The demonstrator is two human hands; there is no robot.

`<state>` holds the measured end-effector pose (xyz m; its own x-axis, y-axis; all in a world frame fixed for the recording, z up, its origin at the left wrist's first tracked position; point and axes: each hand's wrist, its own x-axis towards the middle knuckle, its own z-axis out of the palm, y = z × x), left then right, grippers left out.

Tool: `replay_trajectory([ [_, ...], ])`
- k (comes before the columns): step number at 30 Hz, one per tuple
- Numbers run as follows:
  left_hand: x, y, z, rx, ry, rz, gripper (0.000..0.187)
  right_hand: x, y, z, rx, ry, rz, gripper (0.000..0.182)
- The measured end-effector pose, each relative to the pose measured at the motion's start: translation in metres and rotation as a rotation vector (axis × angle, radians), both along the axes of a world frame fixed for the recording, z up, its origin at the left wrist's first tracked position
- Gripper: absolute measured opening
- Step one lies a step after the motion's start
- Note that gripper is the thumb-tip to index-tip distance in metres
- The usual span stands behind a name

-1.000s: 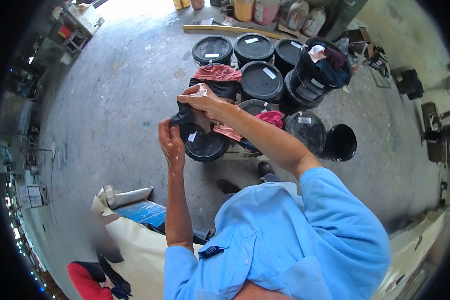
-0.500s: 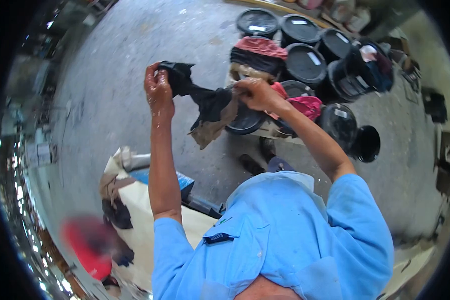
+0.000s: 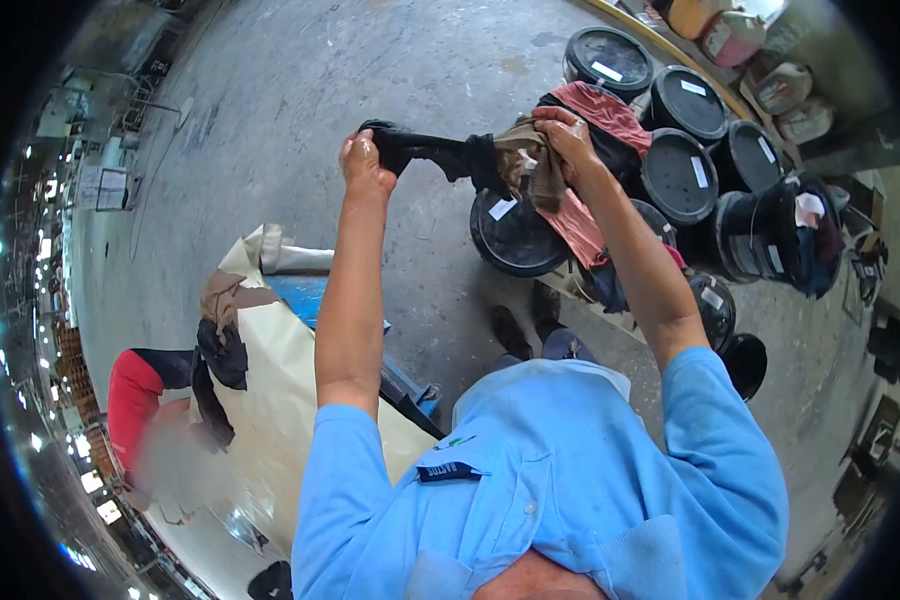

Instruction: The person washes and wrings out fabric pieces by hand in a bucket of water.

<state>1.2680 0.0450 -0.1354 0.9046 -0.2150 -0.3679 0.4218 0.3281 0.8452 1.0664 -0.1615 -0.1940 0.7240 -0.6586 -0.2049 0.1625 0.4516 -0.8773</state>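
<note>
A black and brown cloth (image 3: 435, 152), apparently wet, is stretched between my two hands above the floor. My left hand (image 3: 368, 163) is closed around its black end. At the other end, my right hand (image 3: 570, 140) grips the bunched brown part, just in front of the lidded buckets. Both hands look wet. Below the brown part is a black lidded bucket (image 3: 518, 238) with a white label. A pink and black cloth (image 3: 602, 112) lies over the buckets behind my right hand.
Several black lidded buckets (image 3: 678, 172) stand together at the right. More cloths hang on one bucket (image 3: 808, 238). To my left is a cream-covered surface (image 3: 290, 400) with dark rags (image 3: 222, 352). Another person in a red sleeve (image 3: 133, 400) is beside it. Jugs (image 3: 735, 38) line the back.
The cloth is now stretched nearly straight and level, its brown part bunched up at my right hand. The view has shifted, and the red-sleeved person has moved closer over the cream surface.
</note>
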Motion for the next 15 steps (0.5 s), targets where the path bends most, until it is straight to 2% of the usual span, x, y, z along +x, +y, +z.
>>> replay_trajectory([
  [1, 0.009, -0.01, -0.009, -0.001, 0.059, 0.06, 0.012, 0.009, -0.005, 0.003, 0.143, -0.025, -0.011, 0.016],
  [5, 0.034, -0.036, -0.026, -0.016, 0.141, 0.071, 0.015, 0.041, -0.033, -0.008, 0.106, -0.062, -0.018, 0.022],
  [7, 0.033, -0.033, -0.037, 0.013, 0.139, 0.104, 0.02, 0.04, -0.036, -0.011, 0.17, -0.105, 0.002, 0.024],
  [9, 0.029, -0.021, -0.056, -0.033, 0.13, 0.091, 0.026, 0.033, -0.038, -0.023, 0.03, 0.057, 0.006, 0.026],
  [11, 0.006, 0.002, -0.089, -0.041, 0.165, 0.082, 0.03, 0.008, -0.027, -0.038, -0.061, 0.117, -0.002, 0.029],
  [14, -0.058, 0.027, -0.148, 0.0, 0.232, 0.122, 0.031, -0.046, -0.008, -0.099, -0.15, 0.241, 0.027, 0.03],
  [15, -0.077, 0.036, -0.191, -0.009, 0.318, 0.148, 0.031, -0.063, 0.001, -0.118, -0.14, 0.325, 0.022, 0.03],
])
